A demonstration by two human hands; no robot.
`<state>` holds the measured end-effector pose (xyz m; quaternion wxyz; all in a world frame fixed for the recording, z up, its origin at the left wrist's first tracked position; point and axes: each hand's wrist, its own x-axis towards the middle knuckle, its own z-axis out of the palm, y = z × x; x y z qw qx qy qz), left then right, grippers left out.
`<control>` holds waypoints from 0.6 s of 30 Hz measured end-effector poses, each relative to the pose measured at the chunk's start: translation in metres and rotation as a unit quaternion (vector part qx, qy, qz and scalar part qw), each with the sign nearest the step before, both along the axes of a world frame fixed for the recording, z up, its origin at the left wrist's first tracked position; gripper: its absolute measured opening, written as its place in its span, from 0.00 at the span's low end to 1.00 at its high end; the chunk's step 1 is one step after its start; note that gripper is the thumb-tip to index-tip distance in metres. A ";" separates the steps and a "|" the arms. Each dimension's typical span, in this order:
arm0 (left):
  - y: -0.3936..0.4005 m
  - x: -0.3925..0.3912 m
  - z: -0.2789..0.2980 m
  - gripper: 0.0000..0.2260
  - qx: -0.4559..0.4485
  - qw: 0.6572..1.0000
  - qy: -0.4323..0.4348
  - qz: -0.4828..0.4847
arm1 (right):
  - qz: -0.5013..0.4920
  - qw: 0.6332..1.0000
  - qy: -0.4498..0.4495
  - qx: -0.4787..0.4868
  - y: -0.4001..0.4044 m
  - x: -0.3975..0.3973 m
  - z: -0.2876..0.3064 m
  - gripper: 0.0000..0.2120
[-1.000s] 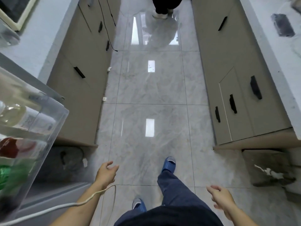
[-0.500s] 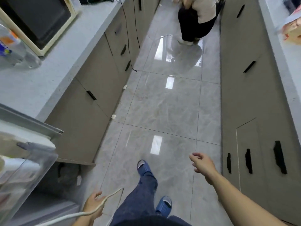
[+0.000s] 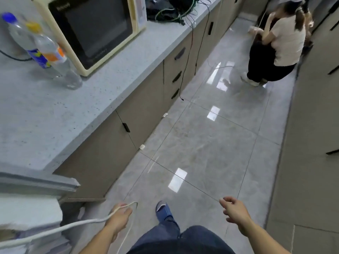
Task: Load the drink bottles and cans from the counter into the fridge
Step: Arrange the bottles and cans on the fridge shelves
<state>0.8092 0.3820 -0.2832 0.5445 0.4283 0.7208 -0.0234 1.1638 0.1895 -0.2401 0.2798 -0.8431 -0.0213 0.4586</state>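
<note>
Two clear drink bottles stand on the grey counter (image 3: 55, 110) at the upper left. One has a blue cap and blue label (image 3: 22, 39); the other has a yellow cap and orange label (image 3: 55, 55) and stands just in front of it. Both of my hands are low over the floor, far from the bottles. My left hand (image 3: 119, 217) hangs with loosely curled fingers and grips nothing; a white cable (image 3: 77, 224) lies across it. My right hand (image 3: 234, 211) is relaxed and empty. The top edge of the fridge door (image 3: 36, 182) shows at the lower left.
A cream microwave (image 3: 91, 28) stands on the counter right of the bottles, with tangled cables (image 3: 170, 10) behind it. A black cord (image 3: 185, 70) hangs down the cabinet fronts. A person (image 3: 275, 43) crouches at the far end of the tiled aisle. More cabinets (image 3: 311, 143) line the right.
The view has swung up and left, bringing the counter, the bottles and the microwave into sight. My right hand has dropped lower and both hands stay empty.
</note>
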 end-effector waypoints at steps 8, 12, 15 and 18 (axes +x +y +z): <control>0.090 0.047 0.037 0.12 0.076 0.987 -0.084 0.114 | 0.100 0.993 -0.012 -0.065 0.089 0.056 -0.017 0.09; 0.109 0.043 0.048 0.12 0.091 0.975 -0.076 0.190 | 0.167 0.981 -0.046 -0.092 0.147 0.081 -0.045 0.12; 0.110 0.039 0.053 0.14 0.088 0.964 -0.044 0.248 | 0.237 0.967 -0.033 -0.088 0.201 0.098 -0.064 0.13; 0.110 0.041 0.056 0.17 0.088 0.950 -0.024 0.299 | 0.299 0.952 -0.038 -0.062 0.274 0.104 -0.062 0.09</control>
